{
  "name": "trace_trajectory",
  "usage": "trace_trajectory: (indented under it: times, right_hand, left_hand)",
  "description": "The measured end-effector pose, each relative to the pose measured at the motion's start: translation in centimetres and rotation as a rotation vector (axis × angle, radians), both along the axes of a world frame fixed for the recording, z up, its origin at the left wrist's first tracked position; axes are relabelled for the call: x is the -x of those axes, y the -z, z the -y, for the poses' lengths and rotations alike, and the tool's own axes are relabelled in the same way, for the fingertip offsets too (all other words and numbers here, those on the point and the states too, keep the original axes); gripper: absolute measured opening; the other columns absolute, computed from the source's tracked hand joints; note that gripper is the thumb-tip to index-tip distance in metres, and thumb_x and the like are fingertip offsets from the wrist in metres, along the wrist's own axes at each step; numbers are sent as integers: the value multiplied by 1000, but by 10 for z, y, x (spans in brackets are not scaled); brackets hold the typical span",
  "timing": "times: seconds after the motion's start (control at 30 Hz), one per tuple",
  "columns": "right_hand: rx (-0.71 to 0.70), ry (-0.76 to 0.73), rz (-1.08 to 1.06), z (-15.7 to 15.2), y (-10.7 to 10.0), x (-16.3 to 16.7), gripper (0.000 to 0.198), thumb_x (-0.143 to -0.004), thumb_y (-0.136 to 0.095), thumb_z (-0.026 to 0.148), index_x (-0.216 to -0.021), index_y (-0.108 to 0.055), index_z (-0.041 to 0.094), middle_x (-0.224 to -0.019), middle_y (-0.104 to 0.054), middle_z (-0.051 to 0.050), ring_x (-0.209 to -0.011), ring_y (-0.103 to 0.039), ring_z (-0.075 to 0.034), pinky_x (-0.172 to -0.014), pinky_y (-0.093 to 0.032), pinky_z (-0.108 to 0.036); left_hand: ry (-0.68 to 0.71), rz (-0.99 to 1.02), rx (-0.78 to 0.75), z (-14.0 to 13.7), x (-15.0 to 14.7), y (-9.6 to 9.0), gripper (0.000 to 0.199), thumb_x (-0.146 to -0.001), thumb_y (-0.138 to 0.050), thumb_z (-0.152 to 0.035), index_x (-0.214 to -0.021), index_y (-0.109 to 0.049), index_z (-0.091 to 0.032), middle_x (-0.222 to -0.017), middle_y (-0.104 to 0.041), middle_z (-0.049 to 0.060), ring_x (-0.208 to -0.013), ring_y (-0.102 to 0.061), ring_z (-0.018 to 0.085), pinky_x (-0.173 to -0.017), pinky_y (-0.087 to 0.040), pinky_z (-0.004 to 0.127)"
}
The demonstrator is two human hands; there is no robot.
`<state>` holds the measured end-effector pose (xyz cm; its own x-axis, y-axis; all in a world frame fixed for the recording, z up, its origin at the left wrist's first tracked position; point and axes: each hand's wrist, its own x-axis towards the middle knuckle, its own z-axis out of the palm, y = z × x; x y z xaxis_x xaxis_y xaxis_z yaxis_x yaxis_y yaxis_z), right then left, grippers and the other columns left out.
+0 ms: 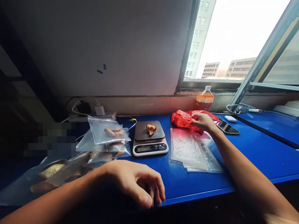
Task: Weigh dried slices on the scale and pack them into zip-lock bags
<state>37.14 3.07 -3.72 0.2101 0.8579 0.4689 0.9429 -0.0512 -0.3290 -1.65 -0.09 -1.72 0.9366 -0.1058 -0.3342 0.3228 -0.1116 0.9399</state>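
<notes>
My right hand (203, 121) reaches to the red plastic bag (182, 119) at the back, its fingertips closed on the bag's edge. Just in front of it lies a stack of clear plastic bags (189, 151). My left hand (140, 180) hangs over the table's front edge, fingers loosely bent and apart from the thumb, holding nothing. Between the hands and farther back stands a digital kitchen scale (150, 148). On its dark plate rests a brown, dried-looking chunk (151, 129); the display digits are too small to read surely.
Filled zip bags (109, 132) with brown pieces pile up on the left. An orange drink bottle (205, 99) stands by the window. A phone (227, 127) and a white earbud case (230, 119) lie on the right of the blue table (259, 146). Chargers (99, 110) and cables run along the wall.
</notes>
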Motion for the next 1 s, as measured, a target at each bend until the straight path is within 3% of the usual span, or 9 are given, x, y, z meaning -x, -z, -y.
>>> trace_trajectory:
  times: [0.2,0.4,0.53,0.67,0.77,0.87,1.0]
  right_hand:
    - [-75,-57,33,-28,16,25,20,-77,-57,26,-92,-69,19,-95,-73,-10,-86,-66,-23,-77,-49,-31]
    - [-134,-15,-9,-29,24,26,17,-71,-51,14,-76,-67,17,-86,-73,-10,-80,-67,-23,-74,-49,-30]
    - [-186,18,-56,-26,18,22,18,-71,-51,15,-77,-68,17,-81,-73,-8,-78,-66,-22,-73,-49,-29]
    - [-272,37,-91,-20,4,13,21,-76,-52,20,-88,-70,18,-96,-73,-9,-85,-66,-22,-80,-50,-33]
    - [-275,137,-65,-13,-4,6,24,-78,-56,28,-93,-71,17,-92,-70,-12,-83,-64,-25,-79,-50,-38]
    - [-175,161,40,-6,-7,7,19,-78,-59,33,-80,-71,18,-83,-67,-13,-87,-62,-28,-81,-48,-41]
    - [-59,-38,101,-5,-6,22,25,-77,-57,29,-53,-58,21,-67,-64,-8,-78,-62,-23,-76,-45,-34]
  left_hand:
    - [-75,-29,-100,13,-2,-8,56,-58,-87,-46,-103,-69,-19,-85,-65,-1,-75,-61,14,-60,-47,20]
    - [-90,6,-114,11,-1,-5,52,-64,-82,-48,-104,-66,-19,-96,-68,1,-78,-63,15,-61,-49,22]
    - [-83,33,-255,15,-3,-9,41,-73,-75,-42,-106,-67,-19,-97,-70,2,-79,-63,15,-61,-48,21]
    - [-90,70,-317,22,-4,-11,45,-71,-78,-46,-103,-69,-17,-91,-68,2,-74,-62,14,-56,-46,20]
    - [-73,78,-363,26,-2,-15,43,-73,-77,-46,-104,-69,-17,-93,-68,1,-74,-62,14,-57,-47,20]
    - [-57,107,-509,25,2,-26,32,-81,-69,-36,-107,-68,-19,-99,-70,3,-82,-64,16,-67,-49,23]
    - [-98,137,-654,16,6,-40,29,-86,-63,-32,-111,-66,-18,-111,-70,6,-95,-64,18,-78,-51,26]
